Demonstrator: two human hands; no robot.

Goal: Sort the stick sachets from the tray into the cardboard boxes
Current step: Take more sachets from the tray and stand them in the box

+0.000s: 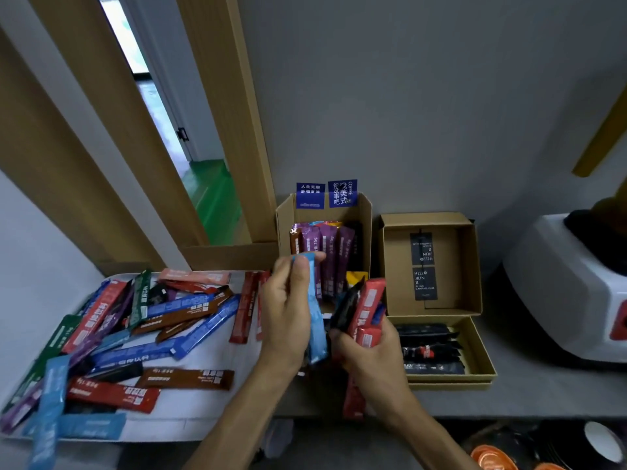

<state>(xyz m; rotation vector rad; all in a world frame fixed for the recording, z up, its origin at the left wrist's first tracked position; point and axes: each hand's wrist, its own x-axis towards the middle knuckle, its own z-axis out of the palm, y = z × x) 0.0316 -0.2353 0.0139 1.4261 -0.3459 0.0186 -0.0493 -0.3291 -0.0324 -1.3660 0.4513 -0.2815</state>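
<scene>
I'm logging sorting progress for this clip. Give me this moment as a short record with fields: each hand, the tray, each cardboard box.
left hand: holds a light blue sachet in front of the tall box
right hand: grips several red sachets with a black sachet
tray: many mixed sachets lie loose on it
tall box: purple sachets stand inside
flat box: lid open, black sachets lie inside
</scene>
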